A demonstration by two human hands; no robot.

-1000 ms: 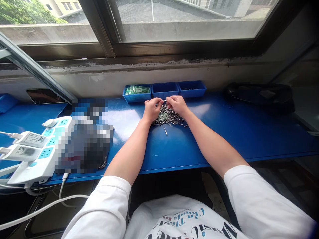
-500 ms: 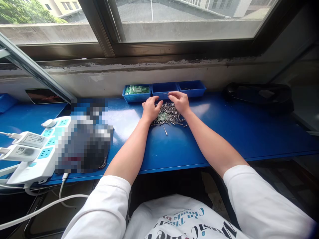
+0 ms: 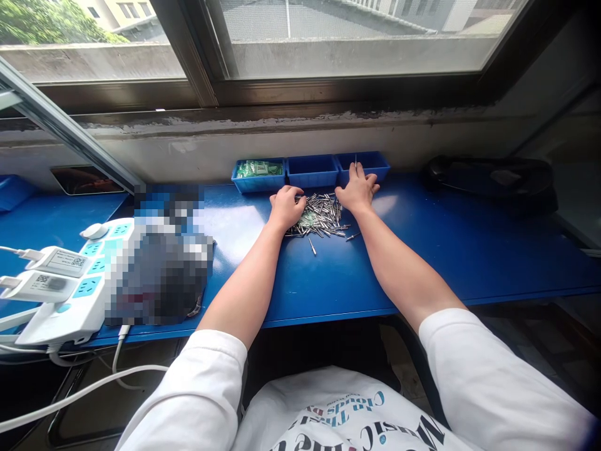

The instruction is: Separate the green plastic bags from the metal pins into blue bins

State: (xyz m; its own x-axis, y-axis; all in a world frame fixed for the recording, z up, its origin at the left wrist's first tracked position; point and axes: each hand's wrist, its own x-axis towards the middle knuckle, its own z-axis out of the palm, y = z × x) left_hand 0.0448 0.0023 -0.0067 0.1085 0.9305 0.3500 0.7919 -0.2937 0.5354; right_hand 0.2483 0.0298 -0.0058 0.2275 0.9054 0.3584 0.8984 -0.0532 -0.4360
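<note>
A heap of thin silver blind rivets (image 3: 323, 216) lies on the blue table, with a patch of something pale green among them. My left hand (image 3: 285, 207) rests at the heap's left edge, fingers curled and thumb drawn close; whatever it may hold is hidden. Over the front of the right blue bin (image 3: 381, 168) reaches my right hand (image 3: 359, 190), gripping a single blind rivet (image 3: 355, 160) that pokes up past its fingertips. Nearer to me, one loose rivet (image 3: 312, 246) lies apart from the heap.
Left in the row stands a blue bin (image 3: 258, 183) with green packets, beside a middle bin (image 3: 312, 180). A white power strip (image 3: 70, 313) with chargers and a blurred-out object occupy the table's left. A black bag (image 3: 493, 185) lies at the right back.
My right hand has moved right and forward from above the heap to the right bin, carrying a blind rivet. My left hand has shifted only slightly, its fingers now lower.
</note>
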